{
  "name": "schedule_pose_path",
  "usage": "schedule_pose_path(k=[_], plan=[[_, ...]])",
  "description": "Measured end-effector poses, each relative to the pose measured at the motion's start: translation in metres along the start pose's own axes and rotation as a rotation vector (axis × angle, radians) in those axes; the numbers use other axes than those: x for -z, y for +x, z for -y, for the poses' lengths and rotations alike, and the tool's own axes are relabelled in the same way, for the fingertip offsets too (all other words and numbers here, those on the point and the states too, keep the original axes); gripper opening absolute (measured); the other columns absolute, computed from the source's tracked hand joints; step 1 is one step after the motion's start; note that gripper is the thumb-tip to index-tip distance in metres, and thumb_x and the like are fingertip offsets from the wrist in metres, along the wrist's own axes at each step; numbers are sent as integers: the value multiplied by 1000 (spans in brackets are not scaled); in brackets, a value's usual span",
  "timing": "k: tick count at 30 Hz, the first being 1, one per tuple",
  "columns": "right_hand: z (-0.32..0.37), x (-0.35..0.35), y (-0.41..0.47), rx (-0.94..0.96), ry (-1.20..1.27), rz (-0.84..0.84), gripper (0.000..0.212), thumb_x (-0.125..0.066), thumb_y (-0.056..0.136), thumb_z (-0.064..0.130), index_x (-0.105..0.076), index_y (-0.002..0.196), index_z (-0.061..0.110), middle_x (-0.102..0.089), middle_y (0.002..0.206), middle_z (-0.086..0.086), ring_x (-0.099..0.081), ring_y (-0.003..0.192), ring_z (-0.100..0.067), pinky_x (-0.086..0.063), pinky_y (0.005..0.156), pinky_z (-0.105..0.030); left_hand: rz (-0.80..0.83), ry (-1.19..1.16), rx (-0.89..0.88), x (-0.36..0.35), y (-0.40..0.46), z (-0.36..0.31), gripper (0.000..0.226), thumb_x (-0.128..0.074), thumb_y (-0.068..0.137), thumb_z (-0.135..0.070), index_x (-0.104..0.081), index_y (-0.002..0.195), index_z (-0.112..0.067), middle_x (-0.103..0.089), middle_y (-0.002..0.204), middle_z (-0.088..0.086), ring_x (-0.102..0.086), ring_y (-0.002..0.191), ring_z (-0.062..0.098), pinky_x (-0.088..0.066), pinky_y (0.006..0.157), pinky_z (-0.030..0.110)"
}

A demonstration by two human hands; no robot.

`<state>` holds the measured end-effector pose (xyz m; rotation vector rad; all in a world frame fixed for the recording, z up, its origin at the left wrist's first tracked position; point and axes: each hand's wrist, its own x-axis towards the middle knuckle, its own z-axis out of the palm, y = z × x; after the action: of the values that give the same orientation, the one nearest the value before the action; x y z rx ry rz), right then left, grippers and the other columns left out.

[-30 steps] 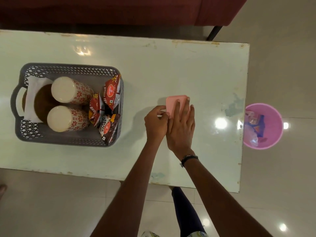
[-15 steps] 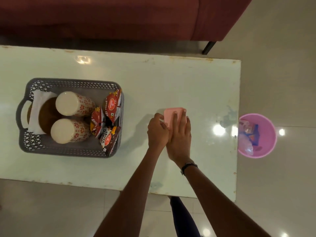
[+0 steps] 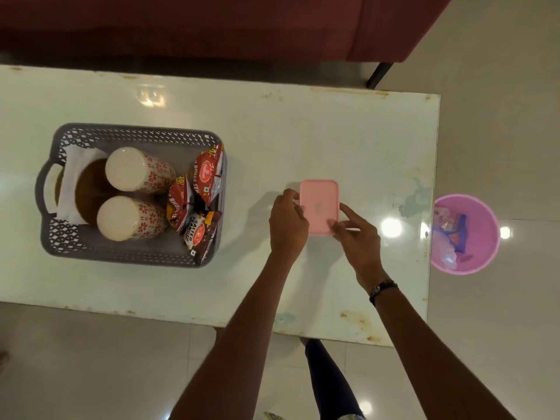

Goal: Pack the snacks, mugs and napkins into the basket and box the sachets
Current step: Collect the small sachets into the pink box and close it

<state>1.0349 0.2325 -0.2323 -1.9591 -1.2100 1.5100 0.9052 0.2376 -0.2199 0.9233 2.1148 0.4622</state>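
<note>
A small pink box (image 3: 319,204) with its lid on lies on the white table (image 3: 303,131). My left hand (image 3: 288,222) grips the box's left edge and my right hand (image 3: 356,234) pinches its near right corner. At the left stands a grey basket (image 3: 136,134). It holds two white mugs with red flowers (image 3: 136,172) (image 3: 127,218), white napkins (image 3: 71,165) and several red snack packets (image 3: 200,201). No sachets are in sight.
A pink bin (image 3: 481,213) with wrappers inside stands on the floor just past the table's right edge. A dark red sofa (image 3: 212,25) runs along the far side. My leg (image 3: 327,377) shows below the near table edge.
My right hand has slid off the top of the pink lid to the box's near right corner, so the whole lid now shows. My left hand stays at the left edge.
</note>
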Motion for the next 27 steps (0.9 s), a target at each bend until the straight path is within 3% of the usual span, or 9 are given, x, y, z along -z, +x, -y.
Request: schedule_pose_path(k=[4, 7, 9, 12, 15, 20, 27], plan=[[11, -18, 4, 86, -156, 92, 66, -66, 87, 20, -34, 145, 25, -66, 107, -19, -67, 93, -28, -54, 90, -35, -60, 240, -195, 7, -14, 3, 55, -56, 90, -7, -33, 141, -10, -38, 146, 13, -39, 129, 28, -45, 99, 36], [18, -53, -1, 159, -161, 108, 68, -62, 90, 15, -26, 147, 26, -64, 105, -19, -67, 86, -26, -51, 81, -23, -16, 401, -280, 14, -31, 22, 55, -47, 94, -7, -27, 145, -10, -23, 157, 9, -20, 145, 28, -29, 115, 38], [20, -72, -4, 173, -153, 102, 67, -60, 91, 14, -26, 147, 28, -61, 103, -18, -63, 82, -20, -48, 80, -20, -13, 425, -289, 21, -41, 40, 54, -45, 94, -4, -29, 145, -8, -23, 157, 10, -18, 146, 26, -22, 119, 39], [26, -92, -4, 183, -153, 118, 66, -59, 92, 16, -27, 147, 28, -59, 102, -18, -59, 79, -16, -45, 80, -17, -46, 446, -296, 34, -47, 63, 54, -47, 93, -4, -29, 145, -6, -25, 156, 11, -20, 146, 25, -19, 121, 37], [33, -105, -6, 207, -185, 160, 66, -59, 93, 17, -25, 148, 26, -59, 106, -19, -61, 83, -20, -49, 84, -22, -45, 471, -260, 41, -48, 78, 56, -42, 97, -12, -19, 147, -7, -18, 158, 11, -16, 147, 23, -16, 121, 34], [40, -123, -10, 220, -249, 205, 67, -57, 93, 18, -21, 149, 25, -59, 113, -18, -54, 85, -13, -46, 85, -22, -78, 422, -196, 46, -51, 85, 58, -42, 97, -13, -16, 148, -4, -16, 158, 14, -15, 147, 24, -20, 119, 33], [42, -126, -12, 232, -294, 207, 68, -57, 94, 21, -19, 150, 24, -60, 117, -16, -62, 95, -23, -50, 90, -30, -22, 439, -198, 47, -47, 87, 66, -43, 97, -17, -4, 148, -4, -4, 160, 15, -5, 148, 25, -14, 121, 32]])
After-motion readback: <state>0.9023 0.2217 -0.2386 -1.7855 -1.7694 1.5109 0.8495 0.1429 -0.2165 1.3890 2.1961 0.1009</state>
